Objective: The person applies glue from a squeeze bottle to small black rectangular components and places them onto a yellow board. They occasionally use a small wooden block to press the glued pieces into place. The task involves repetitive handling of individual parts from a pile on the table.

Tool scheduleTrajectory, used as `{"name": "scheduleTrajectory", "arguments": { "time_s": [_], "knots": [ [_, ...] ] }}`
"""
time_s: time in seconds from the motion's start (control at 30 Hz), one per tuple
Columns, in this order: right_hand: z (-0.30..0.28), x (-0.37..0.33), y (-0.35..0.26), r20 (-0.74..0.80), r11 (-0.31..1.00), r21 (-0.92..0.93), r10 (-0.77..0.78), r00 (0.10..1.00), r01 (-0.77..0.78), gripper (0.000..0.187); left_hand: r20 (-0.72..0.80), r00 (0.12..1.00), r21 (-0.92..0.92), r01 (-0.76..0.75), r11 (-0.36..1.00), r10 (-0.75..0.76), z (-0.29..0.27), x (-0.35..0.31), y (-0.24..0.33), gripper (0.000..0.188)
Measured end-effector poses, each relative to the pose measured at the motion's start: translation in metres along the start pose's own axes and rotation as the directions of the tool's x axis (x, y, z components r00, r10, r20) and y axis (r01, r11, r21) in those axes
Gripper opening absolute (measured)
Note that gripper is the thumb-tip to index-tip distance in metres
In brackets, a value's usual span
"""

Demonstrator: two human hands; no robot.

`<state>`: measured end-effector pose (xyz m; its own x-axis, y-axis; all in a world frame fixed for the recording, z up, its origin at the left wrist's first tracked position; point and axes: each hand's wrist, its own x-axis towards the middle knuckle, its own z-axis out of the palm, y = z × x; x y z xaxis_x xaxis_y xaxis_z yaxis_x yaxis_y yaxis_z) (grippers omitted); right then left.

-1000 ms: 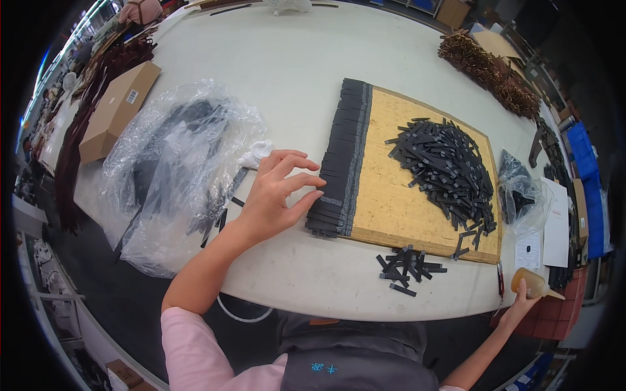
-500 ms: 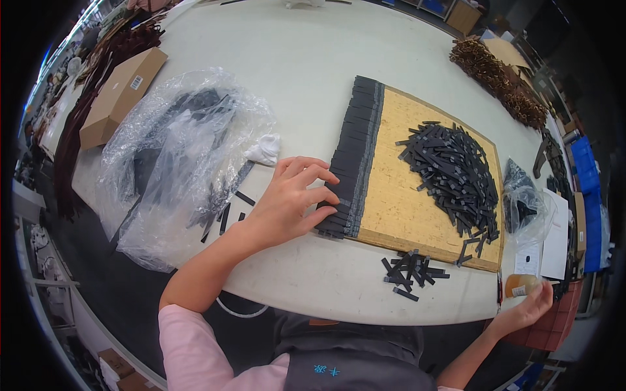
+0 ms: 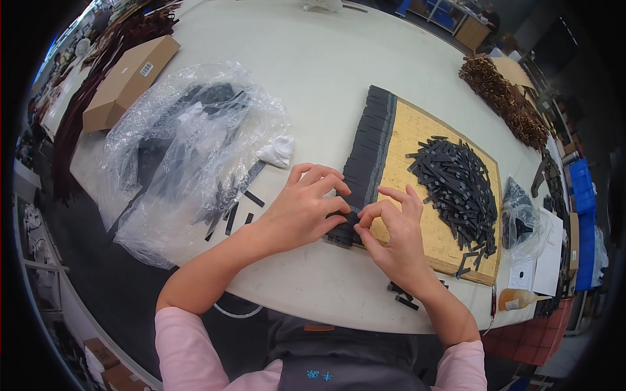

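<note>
A row of narrow black strips [image 3: 366,140] lies side by side along the left edge of a yellow board [image 3: 404,130]. My left hand [image 3: 303,207] is open over the row's near part, with curved, parted fingers and the fingertips on the strips' outer ends. Across from it, my right hand [image 3: 396,244] pinches thumb and forefinger together at the inner ends, on what looks like a black strip; the fingertips partly hide it. A pile of loose black strips [image 3: 456,189] covers the board's right part. Several more loose strips [image 3: 404,301] lie by its near edge, partly behind my right forearm.
Clear plastic wrapping [image 3: 176,176] with dark material inside spreads at left, near a cardboard box [image 3: 130,81]. An amber glue bottle [image 3: 512,300] lies at the right edge, beside white paper [image 3: 548,254] and a plastic bag [image 3: 518,212]. Brown bundles [image 3: 502,98] sit at far right.
My right hand has left the glue bottle at the table's right edge and come to the strip row, where it pinches. My left hand stays at the row, its fingers shifted slightly.
</note>
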<state>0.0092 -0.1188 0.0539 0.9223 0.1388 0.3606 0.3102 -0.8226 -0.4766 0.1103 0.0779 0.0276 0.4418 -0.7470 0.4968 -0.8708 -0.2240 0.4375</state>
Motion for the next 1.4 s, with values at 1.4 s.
{"name": "scheduleTrajectory", "arguments": {
  "time_s": [1.4],
  "knots": [
    [0.010, 0.009, 0.000, 0.108, 0.994, -0.065, -0.077, 0.991, 0.085, 0.020, -0.005, 0.996, -0.009, 0.092, 0.996, -0.092, -0.017, -0.030, 0.018, 0.019]
  ]
}}
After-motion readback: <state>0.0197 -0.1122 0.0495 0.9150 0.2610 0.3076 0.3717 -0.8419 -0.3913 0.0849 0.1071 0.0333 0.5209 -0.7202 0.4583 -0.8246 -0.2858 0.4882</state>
